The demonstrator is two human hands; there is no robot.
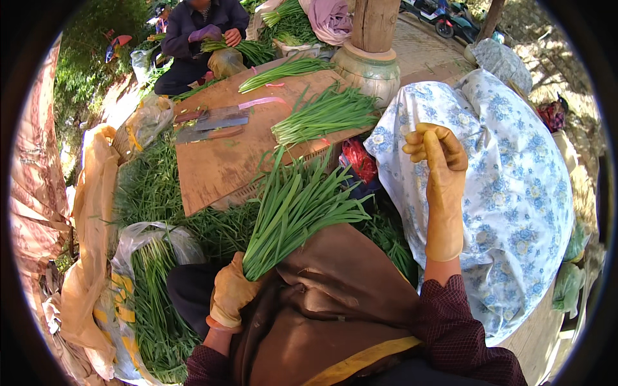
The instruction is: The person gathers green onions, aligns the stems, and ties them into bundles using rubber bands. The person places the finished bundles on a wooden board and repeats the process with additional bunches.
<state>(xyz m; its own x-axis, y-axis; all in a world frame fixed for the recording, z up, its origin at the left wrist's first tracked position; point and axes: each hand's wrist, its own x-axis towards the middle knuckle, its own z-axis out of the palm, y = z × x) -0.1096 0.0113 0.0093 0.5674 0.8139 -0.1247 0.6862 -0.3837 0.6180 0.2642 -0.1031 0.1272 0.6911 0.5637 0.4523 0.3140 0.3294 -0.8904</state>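
Note:
My left hand, in a tan rubber glove, grips the lower end of a bunch of long green leaves, likely garlic chives, whose tips fan out over my brown apron. Raised at the right, my gloved right hand has its fingers curled and thumb extended; whether it pinches something thin I cannot tell. Beyond the held bunch, a wooden board bears a loose pile of the leaves, a smaller bunch, a pink strip and two cleavers at its left side.
A large bundle under blue-flowered white cloth stands at the right. Cut greens and an open plastic bag of greens lie left. Behind the board, another person sits handling greens. A wooden post on a stone base rises behind.

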